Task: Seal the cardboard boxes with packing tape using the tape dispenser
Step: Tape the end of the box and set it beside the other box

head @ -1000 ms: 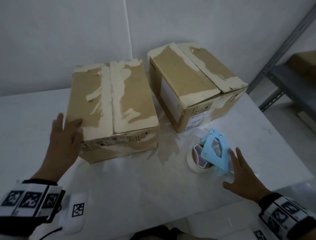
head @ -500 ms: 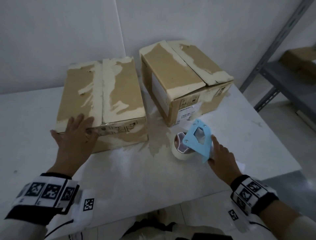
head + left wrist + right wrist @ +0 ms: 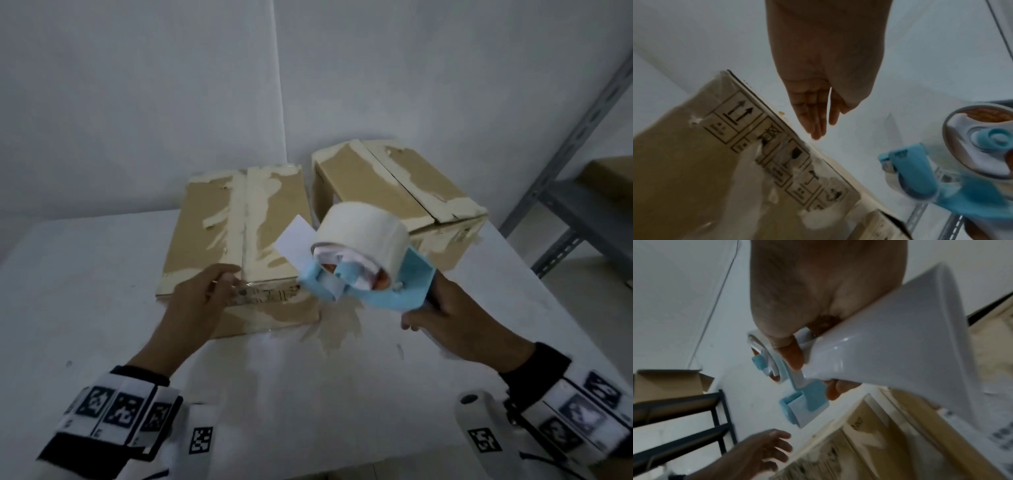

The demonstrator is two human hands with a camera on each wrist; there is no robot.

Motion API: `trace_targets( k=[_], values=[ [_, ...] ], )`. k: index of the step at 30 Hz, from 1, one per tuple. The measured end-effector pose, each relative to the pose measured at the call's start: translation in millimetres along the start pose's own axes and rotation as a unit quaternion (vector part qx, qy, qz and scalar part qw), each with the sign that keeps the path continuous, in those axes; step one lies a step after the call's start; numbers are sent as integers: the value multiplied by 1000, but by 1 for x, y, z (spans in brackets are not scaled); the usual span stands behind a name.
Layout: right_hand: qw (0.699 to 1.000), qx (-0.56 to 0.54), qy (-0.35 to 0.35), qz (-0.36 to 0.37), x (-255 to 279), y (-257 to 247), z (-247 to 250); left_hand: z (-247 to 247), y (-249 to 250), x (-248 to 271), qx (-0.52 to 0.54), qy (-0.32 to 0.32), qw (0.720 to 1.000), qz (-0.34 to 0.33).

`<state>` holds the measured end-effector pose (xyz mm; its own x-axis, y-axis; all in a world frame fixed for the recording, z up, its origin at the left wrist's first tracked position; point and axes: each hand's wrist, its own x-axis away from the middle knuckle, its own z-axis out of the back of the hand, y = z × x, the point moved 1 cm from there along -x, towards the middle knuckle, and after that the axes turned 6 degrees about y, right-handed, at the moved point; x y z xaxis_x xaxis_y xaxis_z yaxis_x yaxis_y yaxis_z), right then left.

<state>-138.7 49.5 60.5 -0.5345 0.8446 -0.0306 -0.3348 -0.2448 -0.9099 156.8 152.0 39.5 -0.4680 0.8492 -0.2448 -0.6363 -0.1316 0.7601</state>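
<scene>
Two cardboard boxes stand on the white table (image 3: 308,394), both with torn tape residue on their top flaps: the left box (image 3: 212,222) and the right box (image 3: 387,185). My right hand (image 3: 445,315) grips the white handle (image 3: 879,345) of the blue tape dispenser (image 3: 387,294) and holds it in the air, over the gap between the boxes. Its pale tape roll (image 3: 363,233) faces up, and a loose tape end (image 3: 296,246) sticks out toward the left box. My left hand (image 3: 202,298) rests at the left box's near top edge by the centre seam, fingers straight (image 3: 818,116), holding nothing.
A grey metal shelf rack (image 3: 582,205) stands past the table's right edge, with a cardboard box (image 3: 609,171) on it. A white wall rises close behind both boxes. Tape scraps stain the table (image 3: 339,329) in front of the boxes.
My right hand closed around the dispenser's handle and lifted it off the table, up and leftward. My left hand slid right along the left box's near edge toward the seam.
</scene>
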Motion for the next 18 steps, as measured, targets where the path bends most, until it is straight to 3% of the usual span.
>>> trace_targets(
  k=[2,5,7,11,18],
  values=[
    [999,-23,-16,26,-17,-20,-8,0,5,-5,92,-59,992,70],
    [995,-57,-51,58,-39,-41,-20,-6,20,-9,205,-134,944,220],
    [991,-79,-70,78,-54,-55,-30,0,25,-15,238,-169,917,271],
    [983,-115,-98,106,-75,-71,-52,22,24,-22,289,-205,892,280],
    [975,-139,-120,125,-102,-69,-73,40,8,-37,375,-161,848,337]
  ],
)
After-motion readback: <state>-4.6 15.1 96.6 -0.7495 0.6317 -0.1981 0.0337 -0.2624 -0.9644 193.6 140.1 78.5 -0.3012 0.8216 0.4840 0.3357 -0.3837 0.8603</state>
